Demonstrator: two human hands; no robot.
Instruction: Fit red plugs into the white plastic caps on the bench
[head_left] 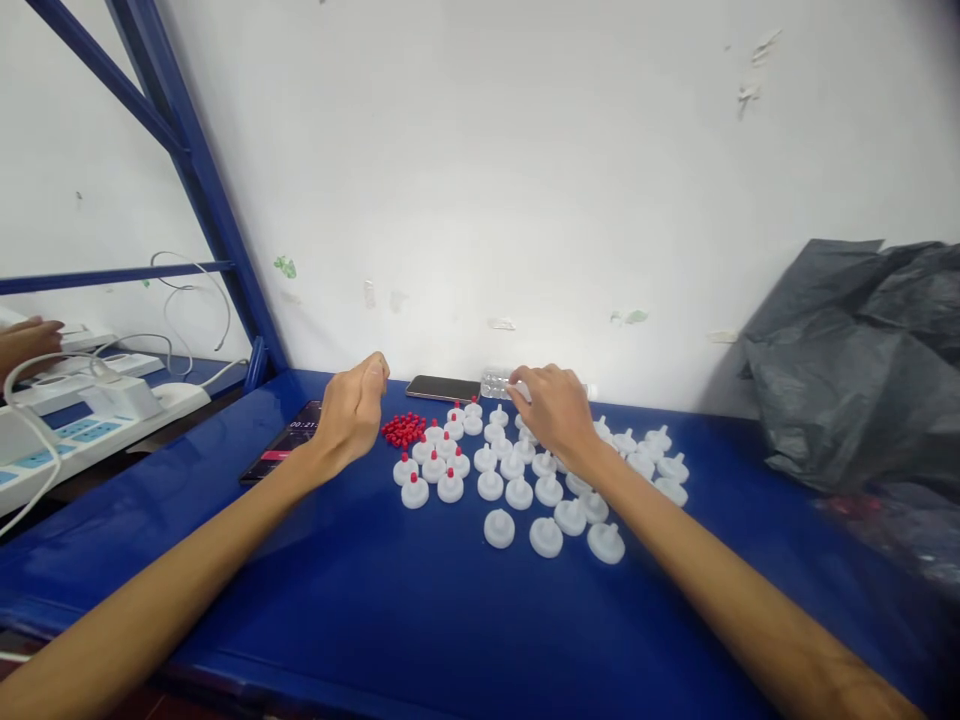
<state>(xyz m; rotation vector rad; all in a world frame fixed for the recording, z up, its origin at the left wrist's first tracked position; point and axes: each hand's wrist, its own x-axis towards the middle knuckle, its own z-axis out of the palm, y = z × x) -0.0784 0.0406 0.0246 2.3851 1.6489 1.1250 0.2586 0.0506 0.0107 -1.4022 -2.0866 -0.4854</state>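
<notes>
My left hand (355, 408) is raised above the blue table, left of the small red tips (403, 430). Its fingers are closed; whatever they may hold is hidden. Over the group of white spouted caps (519, 492) hovers my right hand (553, 408), fingers bent, with a gap between thumb and forefinger and nothing visible in it. Several white caps with red tips on their spouts (450, 486) stand in the middle, beside the red pile. The caps under and right of my right hand have bare spouts, and some are partly covered by it.
A phone showing a timer (289, 440) lies at left, and a dark phone (442, 389) and a clear bottle (495, 383) lie by the wall. Power strips (97, 430) and another person's hand (30, 345) are far left. A grey plastic bag (840, 370) is at right.
</notes>
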